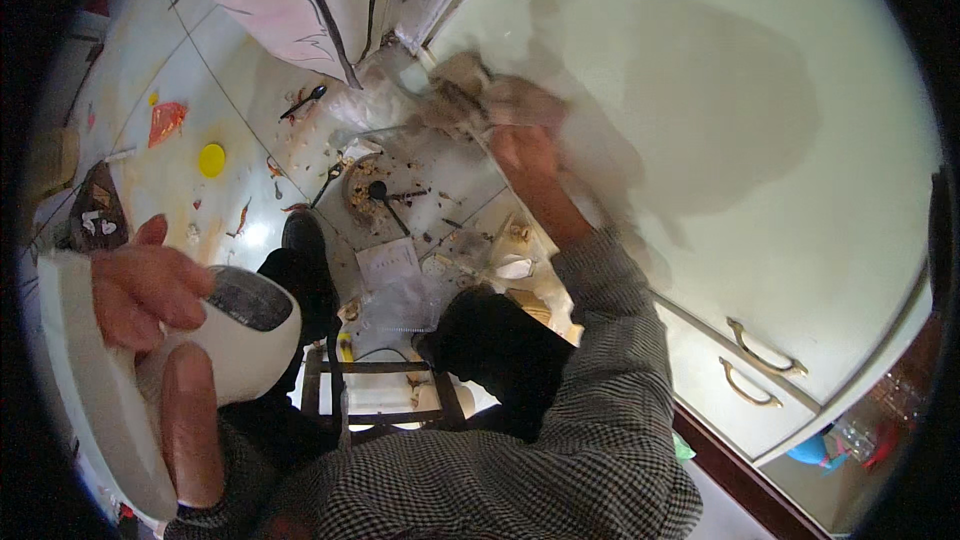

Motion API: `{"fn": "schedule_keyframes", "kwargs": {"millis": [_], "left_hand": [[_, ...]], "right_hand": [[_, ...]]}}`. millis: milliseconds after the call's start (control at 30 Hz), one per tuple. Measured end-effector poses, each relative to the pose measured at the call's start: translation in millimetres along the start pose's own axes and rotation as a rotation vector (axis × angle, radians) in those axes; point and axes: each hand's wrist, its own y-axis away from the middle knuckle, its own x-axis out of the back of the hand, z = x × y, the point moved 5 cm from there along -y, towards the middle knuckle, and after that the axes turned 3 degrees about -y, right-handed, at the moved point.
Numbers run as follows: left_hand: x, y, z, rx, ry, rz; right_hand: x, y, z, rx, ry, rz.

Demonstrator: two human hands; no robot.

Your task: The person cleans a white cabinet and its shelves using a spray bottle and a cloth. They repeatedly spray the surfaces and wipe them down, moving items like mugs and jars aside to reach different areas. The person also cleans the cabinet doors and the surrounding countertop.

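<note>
My left hand is closed around a white plastic object with a dark oval panel, at the lower left; its kind is unclear. My right hand, blurred, reaches to the lower edge of a pale cabinet panel. At its fingers is a blurred brownish thing, perhaps a cloth; whether the fingers grip it cannot be made out. Below, debris, a black spoon and a clear plastic bag lie on the tiled floor.
A yellow disc, a red wrapper and another black spoon lie on the left floor. A dark stool frame stands between my legs. Two brass-coloured handles stick out at the right.
</note>
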Motion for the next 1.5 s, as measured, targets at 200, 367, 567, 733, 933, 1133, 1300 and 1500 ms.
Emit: {"fn": "schedule_keyframes", "kwargs": {"millis": [200, 367, 567, 733, 933, 1133, 1300, 1500], "left_hand": [[-9, -8, 3, 0.061, 0.060, -0.093], [-22, -10, 24, 0.000, 0.318, -0.067], [-1, -1, 13, -0.009, 0.214, -0.051], [8, 2, 6, -0.092, -0.080, -0.082], [-11, -4, -15, -0.079, -0.010, -0.116], [-24, 4, 23, 0.076, 0.051, -0.070], [-30, -6, 35, -0.065, 0.308, -0.077], [-11, 6, 23, 0.075, 0.098, -0.140]], "right_hand": [[-108, -33, -33, 0.091, -0.138, -0.145], [-10, 0, 2, 0.025, -0.295, -0.141], [283, 95, 84, -0.221, 0.166, 0.535], [244, 110, 101, -0.327, 0.264, 0.584], [-45, 50, 27, 0.013, 0.035, -0.076], [-74, 30, -8, 0.020, -0.321, -0.185], [110, 35, 25, -0.305, -0.626, 0.001], [306, 44, 63, -0.156, 0.255, 0.668]]}}
